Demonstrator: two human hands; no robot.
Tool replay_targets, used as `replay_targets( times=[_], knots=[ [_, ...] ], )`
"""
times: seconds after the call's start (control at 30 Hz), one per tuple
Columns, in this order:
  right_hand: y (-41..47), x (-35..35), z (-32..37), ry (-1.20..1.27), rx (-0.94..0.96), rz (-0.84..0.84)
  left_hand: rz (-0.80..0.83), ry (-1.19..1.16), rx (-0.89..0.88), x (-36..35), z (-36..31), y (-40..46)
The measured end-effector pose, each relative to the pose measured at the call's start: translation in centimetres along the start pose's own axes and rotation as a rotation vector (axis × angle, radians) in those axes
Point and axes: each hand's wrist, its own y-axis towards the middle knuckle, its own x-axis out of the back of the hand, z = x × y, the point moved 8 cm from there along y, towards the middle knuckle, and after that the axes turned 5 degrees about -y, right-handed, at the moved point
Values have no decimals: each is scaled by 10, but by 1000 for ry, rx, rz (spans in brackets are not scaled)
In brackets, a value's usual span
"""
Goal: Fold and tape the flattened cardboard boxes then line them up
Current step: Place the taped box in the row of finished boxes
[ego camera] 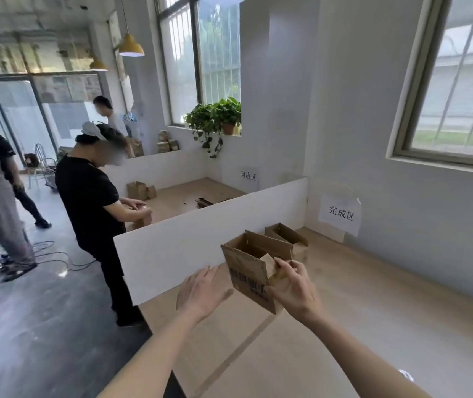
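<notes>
Currently: folded cardboard box (254,270), open-topped, held above near table (373,311), right hand (292,285) grasping its side, left hand (200,291) released beside; lining-up apparently in hand, next beside far box (289,238).

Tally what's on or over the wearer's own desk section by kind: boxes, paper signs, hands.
Cardboard boxes: 2, the box held up and the box standing near the wall, both open at the top
Paper signs on the wall by this section: 1, the sign
Hands: 2, the left hand open beside the held box, the right hand gripping it
Total: 5
</notes>
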Motion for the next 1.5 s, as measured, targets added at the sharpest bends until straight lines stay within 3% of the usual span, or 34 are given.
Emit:
replay_targets(
  times=[0.33, 0.53, 0.9, 1.23, 1.5],
  knots=[
    [126, -132, -38, -54, -97, 71, 133, -102, 6, -65, 103, 176],
    [198, -239, -103, -68, -281, 113, 376, -251, -25, -152, 140, 303],
    [246, -362, -193, -27, -537, 168, 588, -197, -275, -279, 173, 423],
    [290, -391, -240, -145, -688, 208, 413, 9, -572, -302, 155, 473],
    [298, -401, -253, -147, -770, 298, 451, 131, -634, -317, 154, 482]
  ],
)
